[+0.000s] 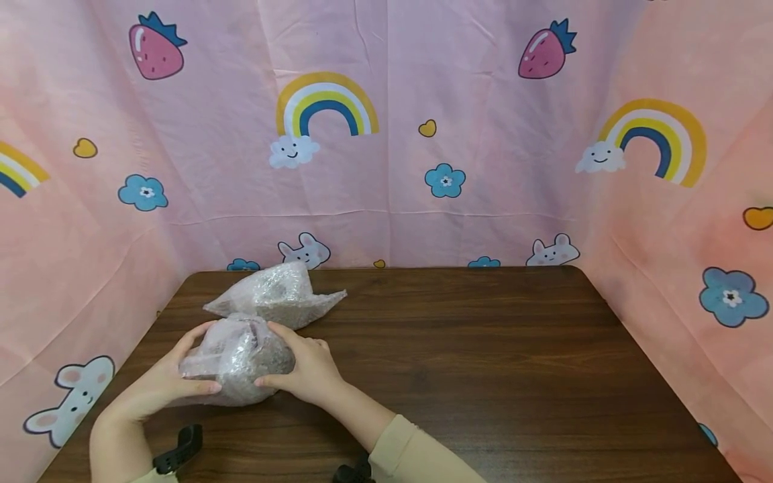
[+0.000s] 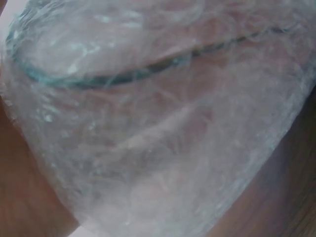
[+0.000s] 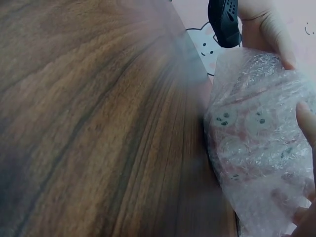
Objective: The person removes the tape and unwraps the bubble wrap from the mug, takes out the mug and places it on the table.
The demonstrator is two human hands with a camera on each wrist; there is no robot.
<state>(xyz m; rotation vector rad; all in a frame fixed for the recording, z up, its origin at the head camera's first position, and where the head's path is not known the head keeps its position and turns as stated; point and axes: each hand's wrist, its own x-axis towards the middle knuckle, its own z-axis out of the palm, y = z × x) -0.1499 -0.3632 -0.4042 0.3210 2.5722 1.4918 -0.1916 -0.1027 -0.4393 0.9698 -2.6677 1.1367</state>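
On the table's left side, a rounded bubble-wrapped bundle sits between the two hands. The left hand grips its left side, thumb across the front. From the right, the right hand holds it with thumb low and fingers over the top. Through the clear wrap, the right wrist view shows pinkish print with small dark-dotted faces. A dark curved rim shows through in the left wrist view. The kind of object inside I cannot tell. Right behind it lies a second bubble-wrapped bundle with pointed ends.
The dark wooden table extends to the right of the bundles. Pink printed cloth hangs behind the table and along both sides. Black bands with camera mounts sit at the wrists.
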